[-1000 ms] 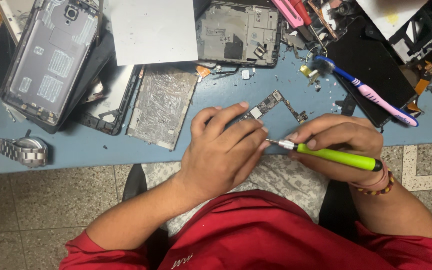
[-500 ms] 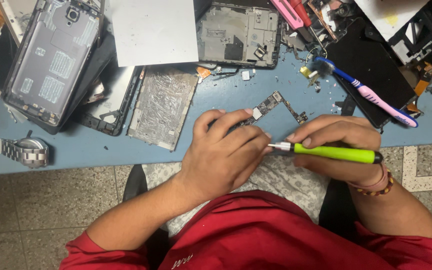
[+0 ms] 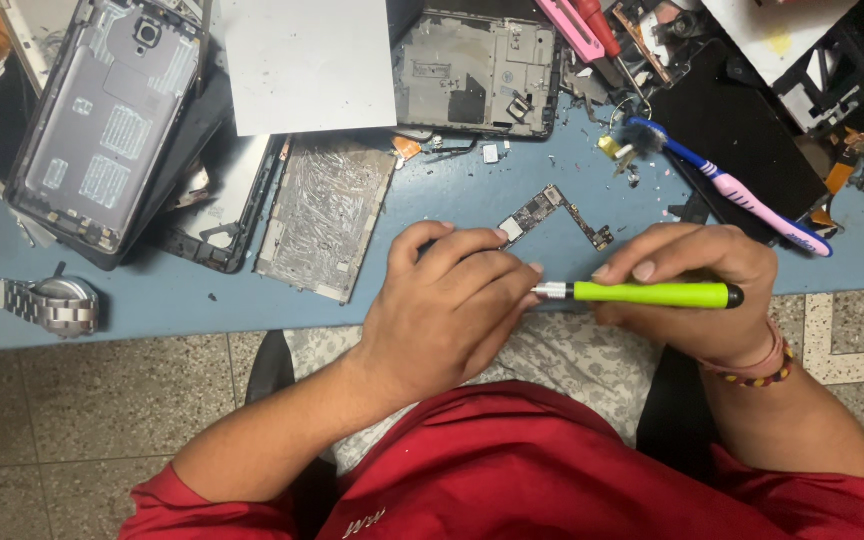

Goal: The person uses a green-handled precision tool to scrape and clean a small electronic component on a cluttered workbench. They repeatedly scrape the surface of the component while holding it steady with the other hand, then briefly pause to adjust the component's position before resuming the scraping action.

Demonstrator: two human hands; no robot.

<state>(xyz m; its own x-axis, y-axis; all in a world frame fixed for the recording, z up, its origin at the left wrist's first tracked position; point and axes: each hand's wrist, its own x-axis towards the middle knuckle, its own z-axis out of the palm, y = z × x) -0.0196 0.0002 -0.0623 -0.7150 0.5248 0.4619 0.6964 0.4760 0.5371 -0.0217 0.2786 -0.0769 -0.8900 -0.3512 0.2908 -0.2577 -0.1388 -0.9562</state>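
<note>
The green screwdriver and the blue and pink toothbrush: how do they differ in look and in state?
The green screwdriver is short and thick with a metal tip; the toothbrush is long and slim, with bristles at its blue end. The right hand holds the screwdriver level at the table's front edge, its tip toward the left hand; the toothbrush lies untouched, slanted, further back. Both are bright plastic-handled tools.

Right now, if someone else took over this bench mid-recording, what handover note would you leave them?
Left hand: fingers curled over a small part at the blue table's front edge; the part itself is hidden.
Right hand: gripping the lime-green-handled screwdriver, metal tip pointing at the left fingers.
Narrow L-shaped circuit board lies just beyond the hands, out of the opened phone frame.
Left: whatever the tip is working on; progress there is hidden.
</note>
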